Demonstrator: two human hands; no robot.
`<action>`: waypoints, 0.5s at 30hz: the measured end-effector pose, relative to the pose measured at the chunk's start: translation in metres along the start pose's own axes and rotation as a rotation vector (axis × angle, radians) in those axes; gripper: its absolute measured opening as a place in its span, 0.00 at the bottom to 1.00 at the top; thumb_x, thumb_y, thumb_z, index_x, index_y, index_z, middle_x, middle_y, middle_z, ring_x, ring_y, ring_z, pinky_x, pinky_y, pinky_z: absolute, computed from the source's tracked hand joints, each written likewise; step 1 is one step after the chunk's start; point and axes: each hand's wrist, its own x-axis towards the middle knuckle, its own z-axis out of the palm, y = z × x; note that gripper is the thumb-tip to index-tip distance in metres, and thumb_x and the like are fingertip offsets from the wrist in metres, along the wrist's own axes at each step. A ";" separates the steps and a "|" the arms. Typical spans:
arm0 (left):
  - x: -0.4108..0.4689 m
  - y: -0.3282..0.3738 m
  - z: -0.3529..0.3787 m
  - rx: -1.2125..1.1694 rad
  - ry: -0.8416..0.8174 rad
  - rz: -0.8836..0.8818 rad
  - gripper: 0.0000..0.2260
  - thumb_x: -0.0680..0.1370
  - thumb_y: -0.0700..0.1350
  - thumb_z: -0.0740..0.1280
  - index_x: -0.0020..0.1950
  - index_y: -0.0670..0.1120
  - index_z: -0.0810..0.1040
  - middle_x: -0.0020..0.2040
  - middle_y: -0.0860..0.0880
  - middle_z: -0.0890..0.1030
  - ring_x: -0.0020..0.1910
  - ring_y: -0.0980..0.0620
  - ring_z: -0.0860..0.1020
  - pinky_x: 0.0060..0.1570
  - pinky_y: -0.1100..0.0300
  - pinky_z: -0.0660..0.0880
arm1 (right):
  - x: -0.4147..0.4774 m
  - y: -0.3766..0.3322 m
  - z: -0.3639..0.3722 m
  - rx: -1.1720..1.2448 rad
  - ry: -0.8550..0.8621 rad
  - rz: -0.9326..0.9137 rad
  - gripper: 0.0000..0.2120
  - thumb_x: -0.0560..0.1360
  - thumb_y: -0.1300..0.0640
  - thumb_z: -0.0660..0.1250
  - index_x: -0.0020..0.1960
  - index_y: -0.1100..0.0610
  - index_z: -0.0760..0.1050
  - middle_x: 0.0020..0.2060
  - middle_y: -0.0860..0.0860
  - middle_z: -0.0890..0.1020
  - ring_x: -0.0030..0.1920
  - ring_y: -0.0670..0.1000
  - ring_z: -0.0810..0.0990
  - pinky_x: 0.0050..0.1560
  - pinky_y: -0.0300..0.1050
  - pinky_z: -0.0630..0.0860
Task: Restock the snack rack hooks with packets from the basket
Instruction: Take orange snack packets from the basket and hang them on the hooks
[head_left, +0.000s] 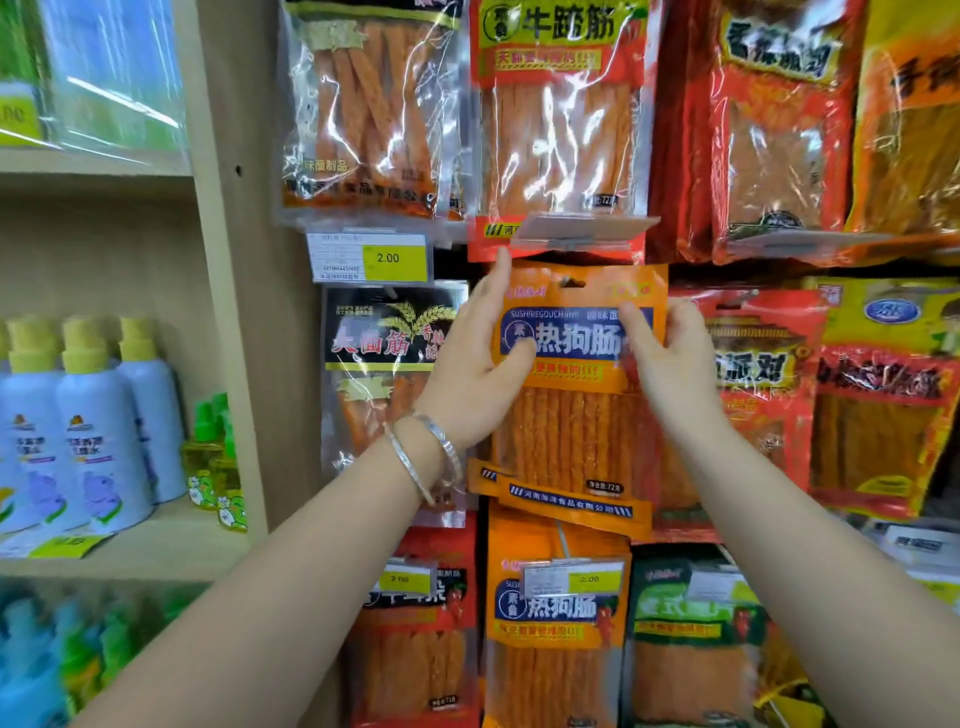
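Observation:
An orange snack packet (574, 415) with a blue label hangs in the middle column of the rack. Its hang hole (571, 283) sits just under a clear price-tag flap (582, 228). My left hand (475, 364) holds the packet's left edge, thumb on the front and index finger pointing up along the top corner. My right hand (670, 358) grips the right edge, thumb across the blue label. More packets of the same kind lie behind it, their bottom edges showing. The hook itself is hidden. The basket is out of view.
Snack packets fill the hooks around: a black-labelled one (389, 374) to the left, red ones (763, 379) to the right, another orange one (556, 623) below. A yellow 2.00 price tag (371, 257) hangs upper left. A wooden shelf (130, 545) with spray bottles (98, 426) stands left.

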 end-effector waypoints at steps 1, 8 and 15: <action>-0.008 -0.007 0.003 0.106 -0.032 0.016 0.33 0.77 0.44 0.61 0.77 0.52 0.47 0.77 0.57 0.52 0.74 0.67 0.48 0.73 0.67 0.48 | -0.006 0.002 -0.002 -0.031 0.036 -0.047 0.11 0.75 0.52 0.68 0.54 0.53 0.70 0.46 0.43 0.74 0.44 0.38 0.75 0.43 0.26 0.68; -0.059 -0.066 0.030 0.527 -0.307 -0.044 0.37 0.77 0.50 0.63 0.77 0.50 0.41 0.76 0.54 0.34 0.72 0.60 0.38 0.72 0.57 0.50 | -0.050 0.034 -0.012 -0.815 -0.096 -0.681 0.25 0.71 0.64 0.70 0.67 0.64 0.70 0.66 0.64 0.71 0.69 0.64 0.67 0.68 0.59 0.64; -0.043 -0.093 0.050 0.589 -0.327 -0.136 0.39 0.77 0.52 0.63 0.77 0.47 0.39 0.75 0.49 0.31 0.76 0.50 0.38 0.72 0.57 0.51 | -0.026 0.048 0.013 -1.208 -0.357 -0.630 0.27 0.73 0.62 0.68 0.70 0.65 0.66 0.70 0.66 0.65 0.71 0.63 0.65 0.70 0.59 0.60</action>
